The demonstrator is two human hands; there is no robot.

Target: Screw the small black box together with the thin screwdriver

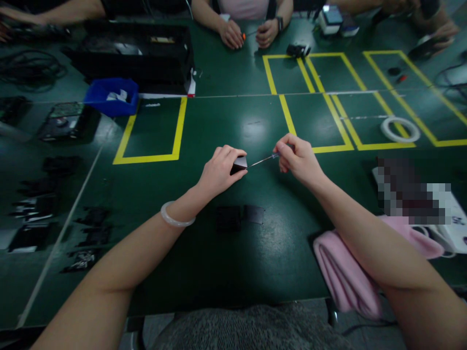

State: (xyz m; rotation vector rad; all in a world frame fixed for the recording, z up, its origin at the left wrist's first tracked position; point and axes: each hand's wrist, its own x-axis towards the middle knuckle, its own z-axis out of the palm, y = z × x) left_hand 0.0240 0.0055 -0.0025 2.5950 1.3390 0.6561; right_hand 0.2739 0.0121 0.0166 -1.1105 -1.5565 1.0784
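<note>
My left hand (pixel 223 169) is closed round a small dark part (pixel 239 164) with a pale grey face, held above the green table (pixel 204 257). In my right hand (pixel 296 156) is a thin screwdriver (pixel 263 161), pinched by its handle. Its metal shaft points left, and the tip meets or nearly meets the right edge of the dark part. Two flat black pieces, a thicker one (pixel 228 218) and a thinner one (pixel 254 214), lie side by side on the table nearer to me.
A blue bin (pixel 111 96) and a large black casing (pixel 134 56) stand at the back left. Several black parts (pixel 91 236) lie left. A pink cloth (pixel 346 272) and white tape roll (pixel 400 130) are right. Another person's hands (pixel 232 35) are opposite.
</note>
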